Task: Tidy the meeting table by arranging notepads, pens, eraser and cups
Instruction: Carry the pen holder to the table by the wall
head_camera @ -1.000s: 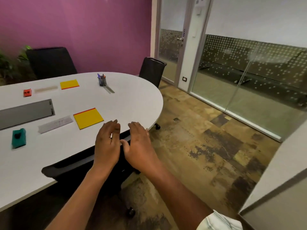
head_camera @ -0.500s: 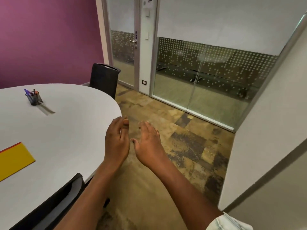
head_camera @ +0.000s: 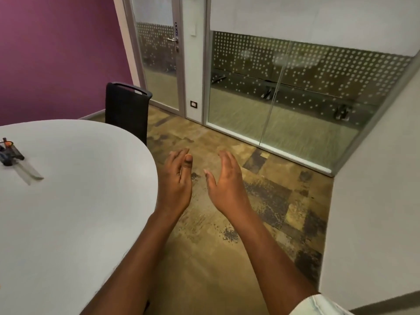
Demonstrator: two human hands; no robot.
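Note:
The white oval meeting table (head_camera: pixel 75 212) fills the lower left. At its far left edge stands a dark mesh pen cup (head_camera: pixel 10 153) with pens in it, and a clear ruler (head_camera: pixel 28 170) lies beside it. My left hand (head_camera: pixel 176 180) hovers just past the table's rounded end, fingers extended and empty. My right hand (head_camera: pixel 227 183) is held beside it over the floor, palm turned inward, fingers apart, holding nothing. The notepads and eraser are out of view.
A black office chair (head_camera: pixel 127 110) stands at the table's far end. Behind it are a purple wall, a glass door (head_camera: pixel 159 53) and a frosted glass partition (head_camera: pixel 295 92). A white wall corner (head_camera: pixel 372 212) closes in on the right. Patterned brown carpet covers the floor.
My view has swung to the right, so the yellow notepads, rulers and erasers have left the frame. My hands have drifted apart and now hang past the table's end.

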